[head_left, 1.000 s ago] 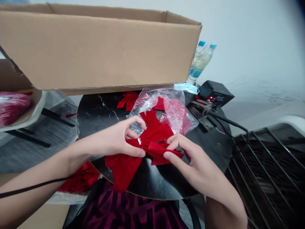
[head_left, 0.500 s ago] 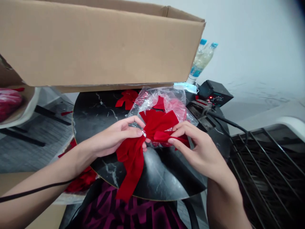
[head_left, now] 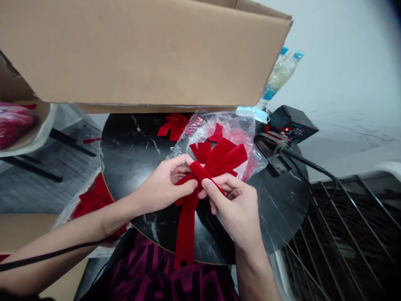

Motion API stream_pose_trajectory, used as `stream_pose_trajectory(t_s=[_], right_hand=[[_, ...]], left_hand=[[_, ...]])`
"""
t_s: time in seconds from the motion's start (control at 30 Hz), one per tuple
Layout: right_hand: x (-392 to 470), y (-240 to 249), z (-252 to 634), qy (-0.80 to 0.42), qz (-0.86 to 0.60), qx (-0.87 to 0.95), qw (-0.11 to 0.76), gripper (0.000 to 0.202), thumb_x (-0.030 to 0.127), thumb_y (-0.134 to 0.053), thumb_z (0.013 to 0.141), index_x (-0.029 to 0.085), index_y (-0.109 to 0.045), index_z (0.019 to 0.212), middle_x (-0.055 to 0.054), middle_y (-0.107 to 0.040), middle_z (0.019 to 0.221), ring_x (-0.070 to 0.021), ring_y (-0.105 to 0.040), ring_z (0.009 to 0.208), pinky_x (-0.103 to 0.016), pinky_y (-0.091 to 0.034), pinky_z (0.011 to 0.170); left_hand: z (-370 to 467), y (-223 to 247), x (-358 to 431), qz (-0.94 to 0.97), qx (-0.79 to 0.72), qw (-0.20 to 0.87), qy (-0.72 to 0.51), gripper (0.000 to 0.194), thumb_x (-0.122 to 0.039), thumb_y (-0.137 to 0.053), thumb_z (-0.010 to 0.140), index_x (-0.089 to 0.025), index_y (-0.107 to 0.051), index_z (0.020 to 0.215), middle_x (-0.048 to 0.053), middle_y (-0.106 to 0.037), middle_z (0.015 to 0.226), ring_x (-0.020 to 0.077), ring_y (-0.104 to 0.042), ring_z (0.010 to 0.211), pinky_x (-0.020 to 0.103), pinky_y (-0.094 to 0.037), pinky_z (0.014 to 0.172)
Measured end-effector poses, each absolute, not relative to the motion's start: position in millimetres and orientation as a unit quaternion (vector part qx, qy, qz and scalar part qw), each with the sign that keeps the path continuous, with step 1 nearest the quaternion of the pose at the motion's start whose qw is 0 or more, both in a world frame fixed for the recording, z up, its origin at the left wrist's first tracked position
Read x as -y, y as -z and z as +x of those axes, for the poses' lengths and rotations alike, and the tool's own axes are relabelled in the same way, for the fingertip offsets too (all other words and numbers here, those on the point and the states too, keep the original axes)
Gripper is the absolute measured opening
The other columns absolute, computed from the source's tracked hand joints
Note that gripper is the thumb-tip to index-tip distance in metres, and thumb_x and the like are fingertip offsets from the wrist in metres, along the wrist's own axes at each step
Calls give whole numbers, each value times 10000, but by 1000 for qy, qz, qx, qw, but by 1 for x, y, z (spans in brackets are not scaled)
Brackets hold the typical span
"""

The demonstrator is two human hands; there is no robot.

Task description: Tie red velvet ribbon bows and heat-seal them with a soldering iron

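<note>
Over the front of the round table, both hands hold a red velvet ribbon bow [head_left: 224, 158]. Its loops fan out toward the far side, and one long tail hangs down past the table's near edge. My left hand [head_left: 171, 182] pinches the bow at its gathered middle. With thumb and fingers, my right hand [head_left: 233, 205] grips a narrow red ribbon strip [head_left: 202, 171] that lies slantwise across that middle. Fingers hide the knot itself. Just behind the bow lies a clear plastic bag [head_left: 188, 140] with red pieces in it.
A large cardboard box [head_left: 156, 54] stands behind the black marbled table [head_left: 125, 154]. Another red bow [head_left: 173, 125] lies near it. At right are a black device with a lit red lamp [head_left: 293, 125], cables, bottles [head_left: 280, 77] and a metal rack [head_left: 344, 234]. More red bows [head_left: 95, 200] fill a bag at lower left.
My right hand has come left to the bow's middle, bringing the strip across it. The silvery tie seen there earlier is now covered. The bow's tail hangs straighter, and the view has shifted slightly.
</note>
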State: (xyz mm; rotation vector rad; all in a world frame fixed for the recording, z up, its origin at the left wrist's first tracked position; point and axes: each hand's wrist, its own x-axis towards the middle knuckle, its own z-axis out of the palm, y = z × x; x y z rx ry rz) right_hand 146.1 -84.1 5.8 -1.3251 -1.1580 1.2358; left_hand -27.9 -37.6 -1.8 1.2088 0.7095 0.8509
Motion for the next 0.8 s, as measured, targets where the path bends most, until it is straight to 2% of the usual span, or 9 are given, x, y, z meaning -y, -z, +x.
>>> stream_pose_trajectory(t_s=[0.1, 0.3, 0.4, 0.57, 0.67, 0.8], right_hand=[[83, -4, 149, -502, -549, 468, 478, 235, 383, -790, 868, 159, -731, 829, -47, -771, 735, -69, -538, 442, -183, -438, 421], [86, -4, 148, -481, -549, 476, 491, 199, 360, -808, 847, 177, -794, 921, -50, -786, 790, -138, -699, 590, -238, -586, 566], [86, -2, 148, -465, -547, 468, 515, 176, 345, -796, 864, 180, -807, 925, -47, -785, 768, -158, -730, 634, -260, -618, 616], [87, 1, 148, -453, -541, 455, 544, 120, 269, -841, 822, 215, -815, 926, -11, -782, 766, -148, -745, 674, -243, -628, 669], [88, 1, 149, -446, -543, 456, 547, 127, 270, -846, 815, 212, -814, 924, -16, -784, 793, -160, -748, 686, -262, -635, 673], [89, 1, 148, -414, -554, 472, 547, 122, 295, -820, 846, 203, -799, 924, -27, -783, 809, -169, -744, 707, -276, -632, 684]], left_hand=[[-28, 2, 39, 526, -330, 687, -378, 126, -199, -745, 906, -174, -623, 919, 12, -766, 882, 139, -731, 834, 219, -549, 777], [-23, 0, 42, 504, -397, 648, -411, 177, -271, -782, 883, -176, -637, 917, 12, -776, 812, 170, -750, 771, 234, -560, 705], [-24, -2, 44, 512, -406, 625, -427, 176, -261, -789, 880, -175, -640, 918, -14, -746, 736, 155, -735, 735, 216, -542, 677], [-24, -4, 46, 469, -400, 659, -431, 228, -209, -810, 856, -182, -583, 862, -45, -733, 694, 96, -677, 629, 159, -492, 598], [-23, -3, 47, 463, -403, 661, -432, 201, -222, -814, 852, -178, -621, 885, -35, -737, 717, 97, -670, 641, 158, -501, 612], [-22, 1, 46, 488, -410, 621, -456, 173, -253, -840, 826, -163, -722, 915, 15, -771, 833, 151, -717, 775, 210, -560, 718]])
